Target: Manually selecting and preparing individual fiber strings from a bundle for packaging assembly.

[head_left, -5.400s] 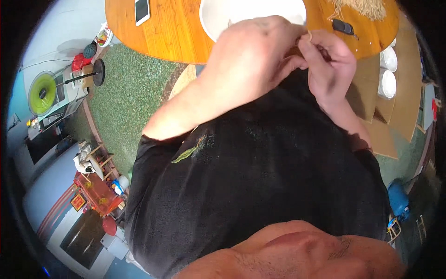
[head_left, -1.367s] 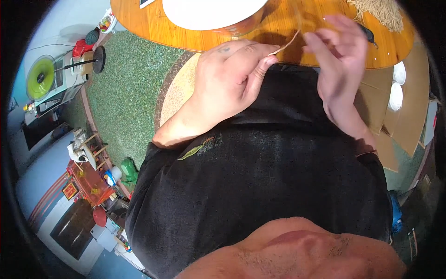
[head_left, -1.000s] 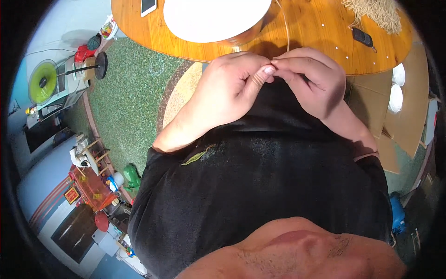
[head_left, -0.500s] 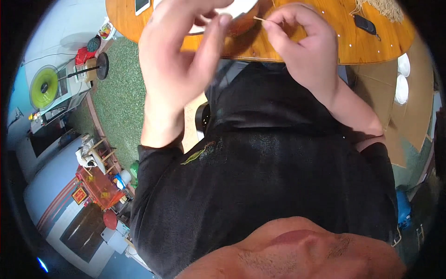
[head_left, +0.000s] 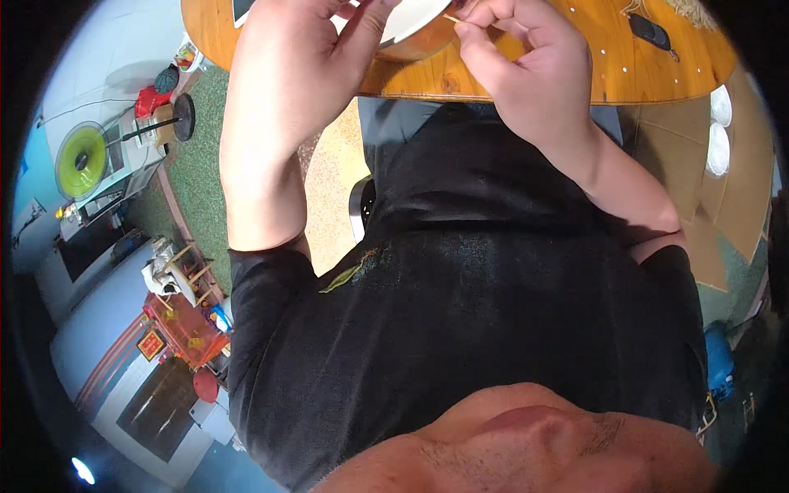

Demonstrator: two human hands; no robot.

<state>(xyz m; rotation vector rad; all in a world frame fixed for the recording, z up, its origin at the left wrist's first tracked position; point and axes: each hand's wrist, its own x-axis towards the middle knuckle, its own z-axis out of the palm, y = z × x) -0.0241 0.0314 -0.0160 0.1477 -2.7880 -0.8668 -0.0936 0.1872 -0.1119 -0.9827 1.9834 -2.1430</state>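
Note:
My right hand (head_left: 530, 62) is over the near edge of the wooden table (head_left: 448, 82), its thumb and forefinger pinching a thin, pale, stick-like strand (head_left: 450, 17). The short free end of that strand points left, toward the rim of a white round dish (head_left: 419, 20). My left hand (head_left: 304, 66) is raised at the dish's left side, with the thumb reaching across in front of it. The top edge of the picture cuts off its fingertips, so whether they hold anything is hidden. Most of the dish is also out of view.
A black key fob (head_left: 649, 33) lies on the table's right part, near a bundle of beige strands (head_left: 693, 11) and several small white bits. A dark-edged flat device (head_left: 241, 8) is at the left. A green fan (head_left: 80, 161) stands left, and cardboard (head_left: 670, 185) lies right.
My left hand has moved left and up, partly out of the picture. My right hand has shifted slightly up and left, still pinching the strand.

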